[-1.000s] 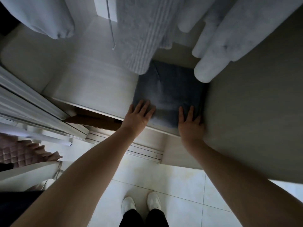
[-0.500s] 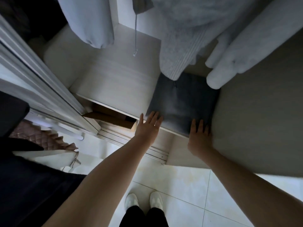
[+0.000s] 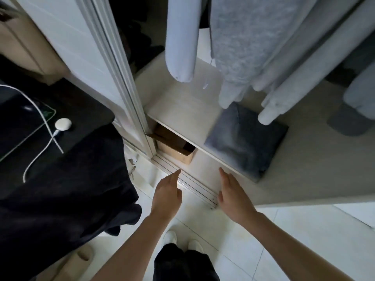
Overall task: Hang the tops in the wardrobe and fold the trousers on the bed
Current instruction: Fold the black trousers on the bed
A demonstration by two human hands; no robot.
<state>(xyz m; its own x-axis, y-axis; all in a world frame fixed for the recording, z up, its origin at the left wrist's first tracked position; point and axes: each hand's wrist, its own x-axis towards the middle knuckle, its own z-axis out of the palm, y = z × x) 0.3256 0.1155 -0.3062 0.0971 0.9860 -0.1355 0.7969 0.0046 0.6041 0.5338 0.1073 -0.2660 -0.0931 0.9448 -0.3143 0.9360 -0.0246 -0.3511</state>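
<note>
folded trousers (image 3: 245,138) on shelf (image 3: 182,110) — apart from fingers (image 3: 224,174) | hands empty

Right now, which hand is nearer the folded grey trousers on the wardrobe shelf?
Right. The right hand hovers just below the folded grey trousers, near their front edge; the left hand hangs farther left.

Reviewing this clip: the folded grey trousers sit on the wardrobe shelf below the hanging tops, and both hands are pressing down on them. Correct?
Not quite. The head view shows the left hand and right hand open and clear of the folded grey trousers, which do lie on the wardrobe shelf below the hanging tops.
</note>
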